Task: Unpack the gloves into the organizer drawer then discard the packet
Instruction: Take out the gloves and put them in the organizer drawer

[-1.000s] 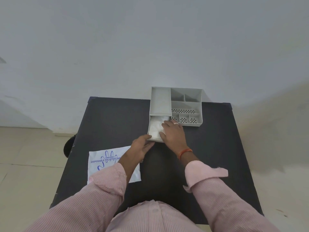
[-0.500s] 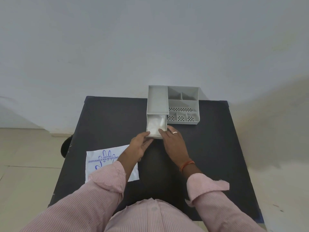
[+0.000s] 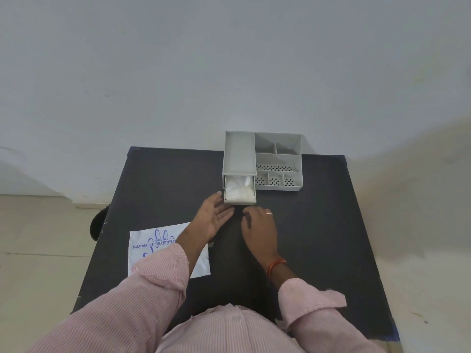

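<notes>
Grey plastic organizer (image 3: 277,159) at 12 o'clock on black tabletop (image 3: 318,225), its drawer (image 3: 239,198) pulled out, filled with clear polyethylene gloves (image 3: 239,188). Left hand (image 3: 214,217) flat, fingers released; right hand (image 3: 260,228) loosely curled, grasping nothing. White printed packet (image 3: 155,247) at 8 o'clock.

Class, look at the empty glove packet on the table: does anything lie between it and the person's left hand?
Nothing separate does. The packet lies flat on the table, partly under the left forearm; the left hand is open, beyond it near the drawer.
</notes>
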